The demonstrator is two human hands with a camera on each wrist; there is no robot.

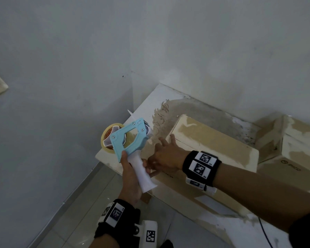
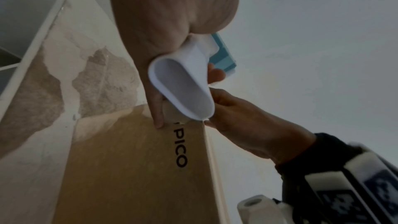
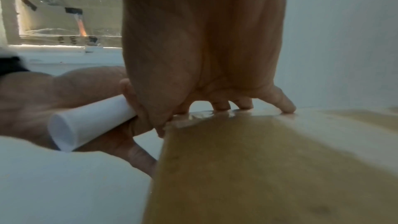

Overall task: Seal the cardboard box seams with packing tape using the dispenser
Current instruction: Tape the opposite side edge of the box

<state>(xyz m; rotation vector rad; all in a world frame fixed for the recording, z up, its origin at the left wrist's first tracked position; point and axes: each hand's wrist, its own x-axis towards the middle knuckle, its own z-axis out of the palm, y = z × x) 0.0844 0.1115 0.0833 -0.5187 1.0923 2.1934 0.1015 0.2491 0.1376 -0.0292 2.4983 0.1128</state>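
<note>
Left hand [image 1: 131, 178] wraps the white handle [image 1: 143, 174] of the tape dispenser [image 1: 128, 140], fingers curled round it, thumb up along the blue frame. Dispenser is lifted off the box, head tilted up and away, tape roll [image 1: 108, 138] on the far-left side. Cannot tell whether a strip runs from the roll to the box.

Right hand [image 1: 166, 156] lies flat on the cardboard box [image 1: 213, 140], fingers [image 3: 284, 102] straight and spread, tips pressing the top face at its near-left corner. It holds nothing. In the right wrist view the surface under the fingertips looks glossy, probably tape already laid there; thumb drops over the box edge.

Box sits on a worn white table [image 1: 150, 102] against the wall, just right of the dispenser. Its long axis runs from the hands away to the right. "PICO" print shows on the side face in the left wrist view. A second box [image 1: 297, 151] stands further right, near the first.

Key relation: both hands meet at the same box corner, left hand's knuckles just beside the right hand. The dispenser is nearer the corner than the rest of the seam, so my guess is the next pass starts here and runs rightward along the long axis, right hand pinning the box.

Risk, as I judge it: the right hand sits in the tape path and has to clear first.
</note>
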